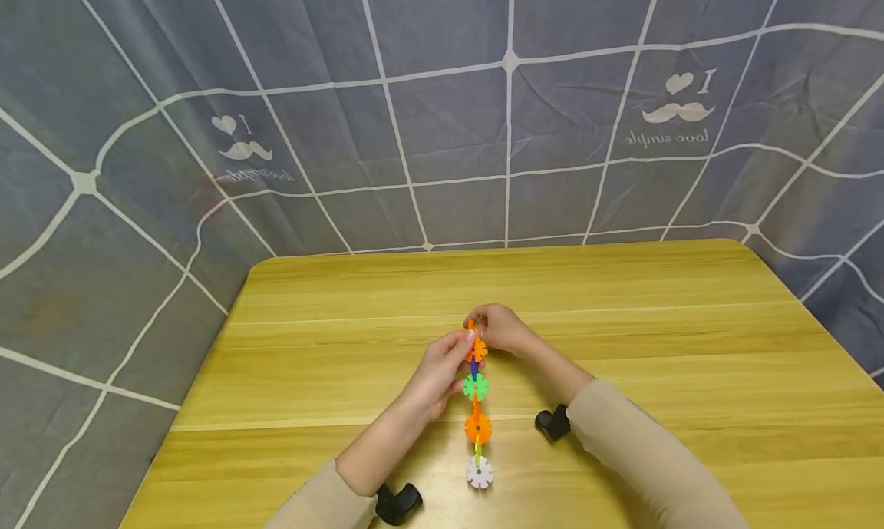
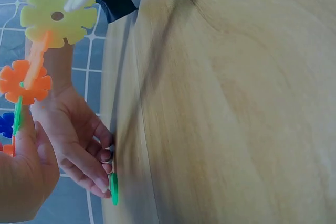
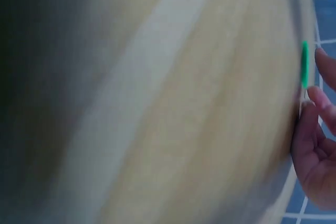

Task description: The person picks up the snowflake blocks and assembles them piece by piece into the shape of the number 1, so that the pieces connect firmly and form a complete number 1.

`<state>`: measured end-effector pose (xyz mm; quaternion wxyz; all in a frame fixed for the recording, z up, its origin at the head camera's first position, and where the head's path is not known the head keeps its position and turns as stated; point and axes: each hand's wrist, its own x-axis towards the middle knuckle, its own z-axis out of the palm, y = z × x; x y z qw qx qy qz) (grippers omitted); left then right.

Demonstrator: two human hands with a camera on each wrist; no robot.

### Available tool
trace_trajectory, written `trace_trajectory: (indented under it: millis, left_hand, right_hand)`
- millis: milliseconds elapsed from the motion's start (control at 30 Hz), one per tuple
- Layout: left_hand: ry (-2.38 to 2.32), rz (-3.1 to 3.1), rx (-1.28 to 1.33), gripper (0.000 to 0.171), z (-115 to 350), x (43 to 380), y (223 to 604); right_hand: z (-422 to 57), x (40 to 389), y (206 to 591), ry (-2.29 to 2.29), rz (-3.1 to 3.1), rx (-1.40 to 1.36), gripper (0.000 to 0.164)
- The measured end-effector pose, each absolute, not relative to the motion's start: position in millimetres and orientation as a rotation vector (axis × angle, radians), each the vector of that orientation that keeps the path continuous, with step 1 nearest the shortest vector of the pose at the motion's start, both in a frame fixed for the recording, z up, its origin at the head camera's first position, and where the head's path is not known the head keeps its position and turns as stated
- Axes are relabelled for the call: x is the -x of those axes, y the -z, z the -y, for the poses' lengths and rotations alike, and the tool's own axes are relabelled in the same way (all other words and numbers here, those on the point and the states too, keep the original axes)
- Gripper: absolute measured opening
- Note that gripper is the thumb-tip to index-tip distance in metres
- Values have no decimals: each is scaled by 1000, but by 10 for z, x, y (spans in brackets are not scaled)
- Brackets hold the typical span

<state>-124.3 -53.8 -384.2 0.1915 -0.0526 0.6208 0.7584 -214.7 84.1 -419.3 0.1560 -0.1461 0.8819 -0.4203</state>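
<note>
In the head view my left hand [image 1: 438,368] grips the upper part of a chain of slotted plastic flower discs. Its orange disc [image 1: 478,428], green disc [image 1: 476,388] and white disc [image 1: 479,473] hang toward me. The yellow disc [image 2: 39,6] of that chain looks large in the left wrist view. My right hand [image 1: 504,329] is just beyond the left one, fingers bent, low over the table. A loose green disc [image 3: 305,65], seen edge-on at the table surface, lies by its fingertips. In the right wrist view the thumb stands slightly apart from this disc. Left-hand fingers partly hide the chain's far end.
The wooden table [image 1: 331,306] extends around both hands. Black wrist mounts [image 1: 398,504] sit at the sleeves. Behind the table hangs a grey curtain [image 1: 456,137] with white lines.
</note>
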Motion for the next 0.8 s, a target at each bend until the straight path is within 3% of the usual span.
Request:
trace_trajectory:
  millis: [200, 800]
  left_hand:
    - [-2142, -1749, 150, 39, 541, 1227, 3861]
    - [-2172, -1784, 133, 41, 427, 1029, 3895]
  right_hand:
    - [-749, 2160, 4185, 960, -2701, 509, 7]
    - [-824, 1942, 4163, 998, -2707, 449, 8]
